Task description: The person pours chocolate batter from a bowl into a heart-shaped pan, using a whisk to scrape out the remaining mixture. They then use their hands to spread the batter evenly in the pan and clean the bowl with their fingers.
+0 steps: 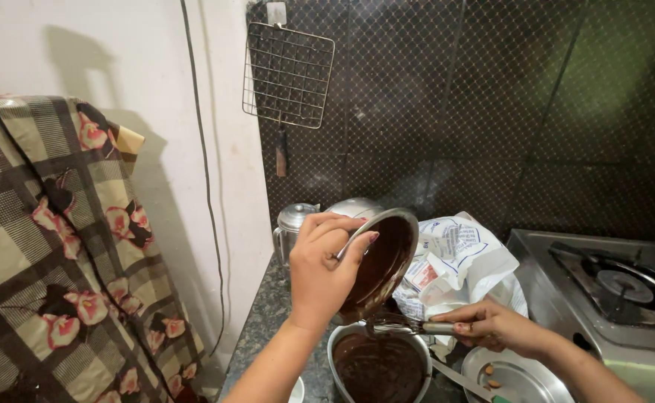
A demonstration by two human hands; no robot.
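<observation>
Head view: my left hand [326, 272] grips the steel bowl [384, 261] by its rim, tipped steeply so the dark batter [376, 366] falls into the heart-shaped tin [336, 345] right below; my right hand [491, 326] pinches a whisk [402, 322] at the bowl's lip to scrape it

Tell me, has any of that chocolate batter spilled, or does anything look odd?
No spill shows. The left hand tips a steel bowl steeply, the right hand scrapes with a whisk, and batter drops into the heart-shaped tin. Nothing stands out.
</observation>
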